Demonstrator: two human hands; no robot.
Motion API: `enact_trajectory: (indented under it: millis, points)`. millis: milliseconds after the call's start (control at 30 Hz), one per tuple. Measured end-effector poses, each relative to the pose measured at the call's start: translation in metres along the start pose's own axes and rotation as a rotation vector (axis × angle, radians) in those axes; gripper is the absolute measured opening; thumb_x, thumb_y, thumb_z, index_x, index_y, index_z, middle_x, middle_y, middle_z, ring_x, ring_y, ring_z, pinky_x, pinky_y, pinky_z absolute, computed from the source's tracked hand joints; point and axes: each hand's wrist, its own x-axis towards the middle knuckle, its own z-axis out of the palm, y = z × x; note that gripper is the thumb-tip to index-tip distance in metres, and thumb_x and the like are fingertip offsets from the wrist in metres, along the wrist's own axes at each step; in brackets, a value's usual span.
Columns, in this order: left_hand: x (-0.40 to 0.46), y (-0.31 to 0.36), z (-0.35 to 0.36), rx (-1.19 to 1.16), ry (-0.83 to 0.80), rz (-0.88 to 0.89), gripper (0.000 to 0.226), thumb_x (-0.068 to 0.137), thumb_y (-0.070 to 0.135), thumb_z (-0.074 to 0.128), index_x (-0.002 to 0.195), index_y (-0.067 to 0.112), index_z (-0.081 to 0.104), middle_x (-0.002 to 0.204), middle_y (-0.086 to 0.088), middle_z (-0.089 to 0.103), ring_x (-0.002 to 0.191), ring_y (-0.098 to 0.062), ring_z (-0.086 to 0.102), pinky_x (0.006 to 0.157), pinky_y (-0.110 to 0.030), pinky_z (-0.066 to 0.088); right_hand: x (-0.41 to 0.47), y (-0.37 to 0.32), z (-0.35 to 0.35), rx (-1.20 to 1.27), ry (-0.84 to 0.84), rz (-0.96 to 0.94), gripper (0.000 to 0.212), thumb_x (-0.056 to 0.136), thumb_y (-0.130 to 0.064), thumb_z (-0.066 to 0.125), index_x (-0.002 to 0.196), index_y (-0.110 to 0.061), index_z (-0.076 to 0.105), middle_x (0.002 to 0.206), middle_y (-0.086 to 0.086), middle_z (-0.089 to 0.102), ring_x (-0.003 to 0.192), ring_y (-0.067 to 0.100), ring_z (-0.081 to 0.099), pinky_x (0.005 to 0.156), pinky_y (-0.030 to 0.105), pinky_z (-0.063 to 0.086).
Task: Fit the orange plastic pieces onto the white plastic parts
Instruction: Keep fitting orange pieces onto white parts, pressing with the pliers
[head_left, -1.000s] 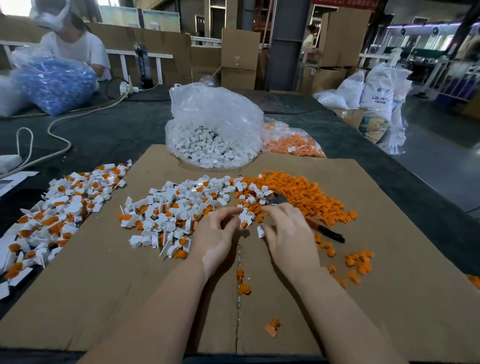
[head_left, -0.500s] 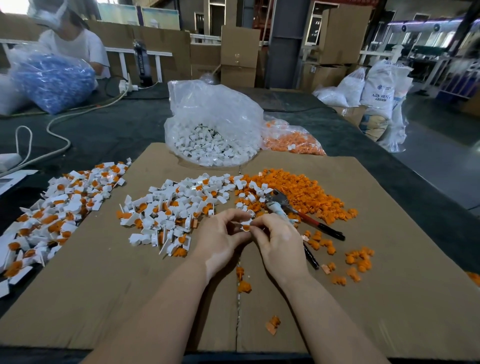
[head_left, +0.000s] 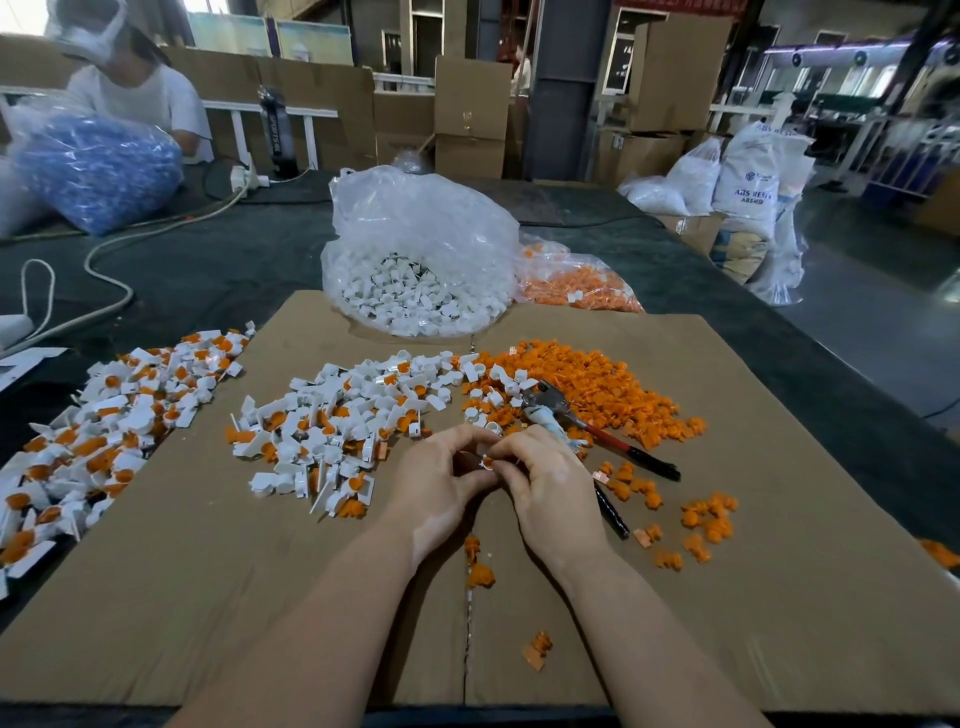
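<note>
both hands meet over the flat brown cardboard sheet (head_left: 208, 597) on the dark table (head_left: 208, 270); the left hand (head_left: 441, 483) and right hand (head_left: 550, 483) curl their fingertips to pinch one small white plastic part (head_left: 488, 461) with orange showing in it. beyond the hands stands a clear plastic bag of white plastic parts (head_left: 415, 296), a clear bag of orange plastic pieces (head_left: 571, 283) beside it. loose orange plastic pieces (head_left: 597, 384) lie ahead-right, mixed white-and-orange parts (head_left: 337, 421) ahead-left. red-handled pliers (head_left: 597, 431) lie just right. stacked cardboard boxes (head_left: 470, 114) stand behind.
</note>
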Motion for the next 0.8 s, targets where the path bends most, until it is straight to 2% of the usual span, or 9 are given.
enact_trajectory:
  millis: [100, 233, 333, 467, 567, 667, 733, 800]
  points:
    - [0.000, 0.001, 0.001, 0.015, 0.005, 0.013, 0.023, 0.079, 0.020, 0.072, 0.098, 0.031, 0.064, 0.084, 0.018, 0.059, 0.082, -0.002, 0.055, 0.067, -0.006, 0.037, 0.000, 0.000, 0.000, -0.007, -0.003, -0.009, 0.007, 0.084, -0.005, 0.063, 0.087, -0.009, 0.067, 0.088, 0.001, 0.062, 0.088, 0.014, 0.055, 0.077, 0.022, 0.043]
    - [-0.001, 0.002, 0.001, 0.043, 0.004, 0.039, 0.021, 0.080, 0.021, 0.071, 0.098, 0.029, 0.065, 0.086, 0.018, 0.060, 0.080, 0.001, 0.054, 0.066, -0.002, 0.038, 0.001, -0.001, 0.000, -0.005, -0.007, -0.012, 0.008, 0.085, -0.004, 0.062, 0.086, -0.011, 0.065, 0.087, -0.002, 0.059, 0.086, 0.013, 0.053, 0.075, 0.027, 0.045]
    - [-0.001, 0.003, 0.001, 0.052, 0.003, 0.033, 0.022, 0.080, 0.021, 0.071, 0.100, 0.027, 0.064, 0.086, 0.017, 0.059, 0.083, -0.003, 0.055, 0.066, -0.004, 0.037, 0.001, -0.001, 0.000, -0.011, -0.011, -0.025, 0.009, 0.084, -0.004, 0.062, 0.085, -0.012, 0.065, 0.087, -0.002, 0.059, 0.086, 0.013, 0.053, 0.075, 0.029, 0.046]
    - [-0.001, 0.003, 0.002, 0.047, 0.038, -0.009, 0.025, 0.082, 0.020, 0.069, 0.101, 0.029, 0.054, 0.093, 0.009, 0.060, 0.079, -0.001, 0.054, 0.063, -0.004, 0.039, 0.000, -0.001, 0.000, -0.009, 0.021, -0.023, 0.011, 0.084, -0.005, 0.064, 0.090, -0.013, 0.069, 0.087, -0.001, 0.061, 0.088, 0.013, 0.055, 0.077, 0.025, 0.046]
    - [0.002, 0.001, 0.003, 0.092, 0.080, -0.012, 0.019, 0.085, 0.017, 0.065, 0.093, 0.028, 0.053, 0.097, 0.005, 0.057, 0.081, -0.003, 0.051, 0.064, -0.007, 0.038, 0.000, -0.002, 0.000, -0.036, 0.052, -0.023, 0.011, 0.084, -0.005, 0.065, 0.091, -0.011, 0.070, 0.086, 0.000, 0.063, 0.086, 0.014, 0.057, 0.077, 0.024, 0.047]
    - [0.004, -0.003, 0.005, 0.169, 0.137, -0.044, 0.012, 0.086, 0.016, 0.063, 0.092, 0.026, 0.060, 0.103, 0.003, 0.055, 0.088, -0.007, 0.049, 0.074, -0.015, 0.039, 0.000, -0.001, 0.000, -0.055, 0.059, -0.001, 0.009, 0.083, -0.005, 0.065, 0.089, -0.009, 0.070, 0.086, 0.001, 0.063, 0.086, 0.014, 0.058, 0.078, 0.019, 0.043]
    - [0.006, -0.006, 0.007, 0.211, 0.196, -0.079, 0.017, 0.088, 0.011, 0.060, 0.102, 0.019, 0.065, 0.109, 0.001, 0.056, 0.098, -0.011, 0.050, 0.085, -0.020, 0.040, 0.000, 0.000, 0.001, -0.072, 0.047, 0.015, 0.009, 0.084, -0.005, 0.064, 0.090, -0.008, 0.070, 0.088, 0.001, 0.064, 0.087, 0.015, 0.058, 0.080, 0.017, 0.040]
    - [0.008, -0.007, 0.009, 0.280, 0.230, -0.106, 0.026, 0.089, 0.008, 0.056, 0.114, 0.015, 0.063, 0.117, -0.002, 0.054, 0.113, -0.019, 0.046, 0.096, -0.024, 0.037, 0.000, 0.001, 0.002, -0.080, 0.037, 0.026, 0.010, 0.085, -0.004, 0.063, 0.091, -0.008, 0.070, 0.088, 0.001, 0.064, 0.088, 0.015, 0.057, 0.080, 0.018, 0.040]
